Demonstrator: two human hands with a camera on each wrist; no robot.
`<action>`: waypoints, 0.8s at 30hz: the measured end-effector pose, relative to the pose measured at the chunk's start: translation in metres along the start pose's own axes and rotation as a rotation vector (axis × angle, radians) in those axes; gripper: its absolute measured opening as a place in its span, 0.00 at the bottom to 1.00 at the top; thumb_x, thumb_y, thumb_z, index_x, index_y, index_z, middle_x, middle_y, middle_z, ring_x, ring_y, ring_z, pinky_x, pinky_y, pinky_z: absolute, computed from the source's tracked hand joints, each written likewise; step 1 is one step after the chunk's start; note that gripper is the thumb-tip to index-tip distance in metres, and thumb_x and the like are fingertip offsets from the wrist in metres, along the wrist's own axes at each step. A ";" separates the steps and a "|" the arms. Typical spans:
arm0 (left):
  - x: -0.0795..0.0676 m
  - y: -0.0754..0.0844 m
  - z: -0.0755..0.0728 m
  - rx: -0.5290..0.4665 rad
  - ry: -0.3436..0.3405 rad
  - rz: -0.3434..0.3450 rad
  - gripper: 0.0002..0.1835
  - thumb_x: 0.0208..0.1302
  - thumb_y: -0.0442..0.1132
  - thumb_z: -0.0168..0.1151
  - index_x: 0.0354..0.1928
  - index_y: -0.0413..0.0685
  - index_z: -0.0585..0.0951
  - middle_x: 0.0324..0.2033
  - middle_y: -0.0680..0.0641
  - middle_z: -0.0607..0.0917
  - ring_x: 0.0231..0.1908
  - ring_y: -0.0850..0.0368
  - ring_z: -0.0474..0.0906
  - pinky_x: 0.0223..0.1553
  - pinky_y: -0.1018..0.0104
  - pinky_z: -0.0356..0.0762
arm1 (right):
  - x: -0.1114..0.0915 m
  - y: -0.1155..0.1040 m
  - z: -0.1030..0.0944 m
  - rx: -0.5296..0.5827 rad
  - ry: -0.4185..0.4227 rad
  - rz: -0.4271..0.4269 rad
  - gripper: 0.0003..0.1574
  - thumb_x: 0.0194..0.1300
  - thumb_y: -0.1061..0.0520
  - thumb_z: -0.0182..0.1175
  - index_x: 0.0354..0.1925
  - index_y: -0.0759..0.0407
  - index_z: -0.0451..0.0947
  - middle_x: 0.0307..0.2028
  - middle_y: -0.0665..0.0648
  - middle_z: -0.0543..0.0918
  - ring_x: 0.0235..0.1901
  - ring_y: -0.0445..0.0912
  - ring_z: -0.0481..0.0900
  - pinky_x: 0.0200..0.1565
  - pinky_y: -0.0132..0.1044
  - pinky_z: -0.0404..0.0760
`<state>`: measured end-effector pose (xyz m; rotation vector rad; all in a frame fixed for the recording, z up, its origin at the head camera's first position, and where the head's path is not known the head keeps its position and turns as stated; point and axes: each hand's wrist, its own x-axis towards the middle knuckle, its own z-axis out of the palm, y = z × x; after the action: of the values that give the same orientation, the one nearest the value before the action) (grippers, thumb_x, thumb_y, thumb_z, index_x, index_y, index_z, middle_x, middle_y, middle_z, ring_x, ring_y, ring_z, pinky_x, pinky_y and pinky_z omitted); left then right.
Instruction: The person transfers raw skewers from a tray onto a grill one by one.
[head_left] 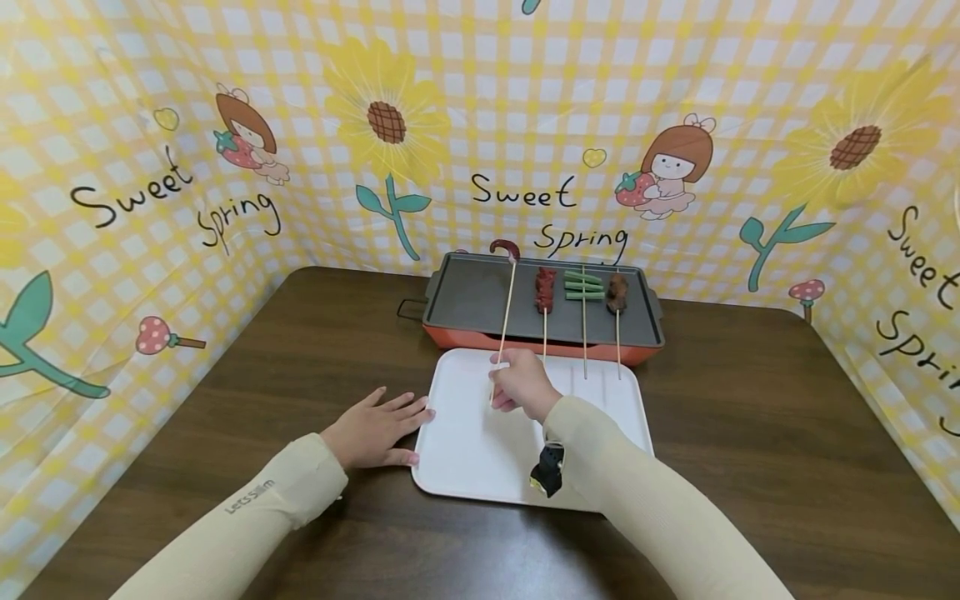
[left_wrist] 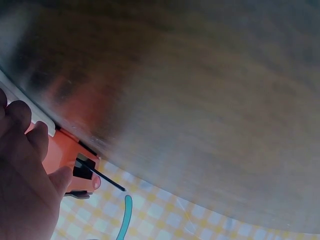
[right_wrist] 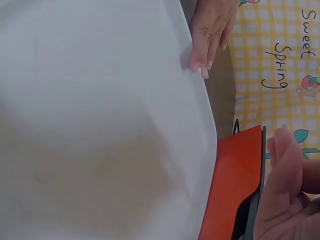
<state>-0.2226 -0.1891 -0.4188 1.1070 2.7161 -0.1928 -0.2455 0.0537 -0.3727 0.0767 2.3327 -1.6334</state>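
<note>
My right hand [head_left: 522, 383] pinches the lower stick of a skewer [head_left: 507, 308] above the white tray [head_left: 457, 454]. At the skewer's far end is a dark red, curled piece of food [head_left: 506, 248], over the back left of the grill pan [head_left: 474, 287]. Fingers spread and straight, my left hand [head_left: 371, 433] lies on the table with its fingertips at the tray's left edge. The left wrist view shows part of that left hand [left_wrist: 25, 175]. In the right wrist view the right hand [right_wrist: 287, 200] is partly cut off, and the skewer is hidden.
Three more skewers lie on the pan: red meat pieces [head_left: 545, 292], green stalks [head_left: 584, 295] and brown meat [head_left: 617, 293]. Their sticks reach over the pan's front edge toward the tray. A wire handle [head_left: 409, 309] juts from the pan's left. Checked cloth [head_left: 495, 125] hangs behind the brown table [head_left: 757, 433].
</note>
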 end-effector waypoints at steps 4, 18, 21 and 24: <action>0.000 0.000 -0.001 -0.001 -0.004 -0.003 0.36 0.67 0.61 0.51 0.70 0.47 0.66 0.69 0.44 0.65 0.68 0.45 0.59 0.64 0.39 0.54 | 0.001 0.000 -0.002 -0.011 0.006 -0.006 0.22 0.67 0.68 0.53 0.59 0.72 0.70 0.16 0.55 0.74 0.10 0.41 0.72 0.17 0.31 0.76; 0.001 0.000 0.000 -0.027 -0.029 -0.016 0.37 0.66 0.61 0.51 0.71 0.47 0.65 0.70 0.43 0.63 0.69 0.45 0.57 0.65 0.39 0.51 | 0.007 0.003 -0.002 -0.005 -0.010 0.008 0.23 0.67 0.68 0.53 0.60 0.72 0.70 0.17 0.56 0.74 0.10 0.41 0.72 0.17 0.31 0.76; 0.002 0.001 0.000 -0.021 -0.041 -0.027 0.37 0.67 0.61 0.52 0.71 0.47 0.64 0.70 0.44 0.63 0.69 0.46 0.57 0.65 0.39 0.51 | 0.007 0.003 -0.001 -0.003 -0.013 0.019 0.23 0.67 0.68 0.53 0.60 0.72 0.70 0.17 0.56 0.75 0.09 0.40 0.72 0.17 0.30 0.76; 0.002 0.001 0.000 -0.020 -0.048 -0.036 0.37 0.66 0.61 0.52 0.71 0.48 0.64 0.70 0.44 0.63 0.70 0.46 0.56 0.65 0.39 0.50 | 0.007 0.002 0.001 -0.006 -0.011 0.027 0.22 0.67 0.68 0.53 0.59 0.72 0.70 0.17 0.56 0.75 0.09 0.40 0.72 0.17 0.30 0.75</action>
<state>-0.2231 -0.1870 -0.4190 1.0355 2.6905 -0.1943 -0.2513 0.0529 -0.3765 0.0971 2.3187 -1.6100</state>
